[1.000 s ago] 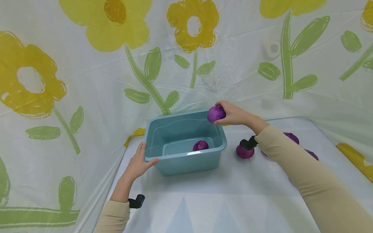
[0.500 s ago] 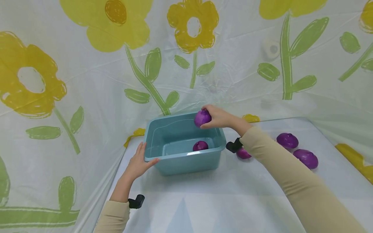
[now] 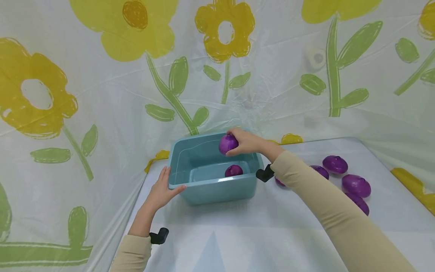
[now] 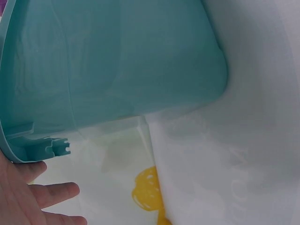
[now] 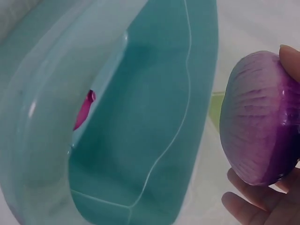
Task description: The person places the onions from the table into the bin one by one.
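A blue-green plastic tub [image 3: 217, 192] stands on the table in the head view. My right hand [image 3: 248, 142] grips a purple onion [image 3: 227, 144] between thumb and fingers over the right part of the tub. The right wrist view shows this onion [image 5: 258, 117] large, with fingertips at both its ends. One more onion [image 3: 233, 170] lies on the tub's floor. My left hand [image 3: 161, 192] rests against the tub's front left corner, thumb along the front rim. In the left wrist view its fingers [image 4: 56, 192] are straight and spread beside the rim.
To the right of the tub several purple onions lie on the table [image 3: 272, 230], among them one onion [image 3: 335, 164] at the back and another onion [image 3: 356, 185] closer. My right sleeve [image 3: 316, 196] partly covers some. A flower-printed sheet [image 3: 272, 75] hangs behind the table.
My right hand has carried the onion leftward and slightly down, from the tub's back right corner to over its inside. The left hand and the tub have stayed put.
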`<state>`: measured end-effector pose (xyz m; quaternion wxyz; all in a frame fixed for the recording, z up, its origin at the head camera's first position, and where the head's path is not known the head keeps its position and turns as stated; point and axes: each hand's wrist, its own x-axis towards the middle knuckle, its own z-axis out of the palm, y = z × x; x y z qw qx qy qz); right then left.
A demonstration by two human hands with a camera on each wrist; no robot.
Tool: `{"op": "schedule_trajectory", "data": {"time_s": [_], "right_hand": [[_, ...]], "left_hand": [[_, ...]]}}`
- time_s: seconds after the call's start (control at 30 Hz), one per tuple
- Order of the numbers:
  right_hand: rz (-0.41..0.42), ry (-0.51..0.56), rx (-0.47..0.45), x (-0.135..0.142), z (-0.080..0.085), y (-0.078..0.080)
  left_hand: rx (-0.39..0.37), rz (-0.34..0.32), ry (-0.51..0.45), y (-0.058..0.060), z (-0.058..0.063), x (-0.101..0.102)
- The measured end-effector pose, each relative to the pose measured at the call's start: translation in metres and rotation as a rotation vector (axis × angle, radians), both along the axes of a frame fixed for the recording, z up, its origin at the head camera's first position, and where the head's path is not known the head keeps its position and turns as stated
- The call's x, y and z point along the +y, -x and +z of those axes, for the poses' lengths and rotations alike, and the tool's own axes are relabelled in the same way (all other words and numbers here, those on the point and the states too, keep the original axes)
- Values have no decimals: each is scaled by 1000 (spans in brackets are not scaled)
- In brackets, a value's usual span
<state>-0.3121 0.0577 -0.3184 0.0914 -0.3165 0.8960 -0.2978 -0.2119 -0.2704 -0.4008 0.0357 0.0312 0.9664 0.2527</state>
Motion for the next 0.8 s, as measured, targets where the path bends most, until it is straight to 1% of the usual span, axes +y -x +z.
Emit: {"op": "schedule_trajectory", "data": {"time_s": [0.17,0.33,0.43,0.67,0.8], "right_hand": [[-1,-25,-30,-3,-2,-2],[2,-42,-26,-1,-3,-4],[9,-39,-25,1,-3,-4],[-3,-30,-48,8,-2,-5],[-5,-22,-47,15,0,-6]], "left_hand": [[-6,3,1,0,0,0],[-1,-3,-2,-1,0,0],[3,-9,-1,-1,-1,0],[15,-10,9,1,-1,0],[5,-9,4,1,-1,-1]]}}
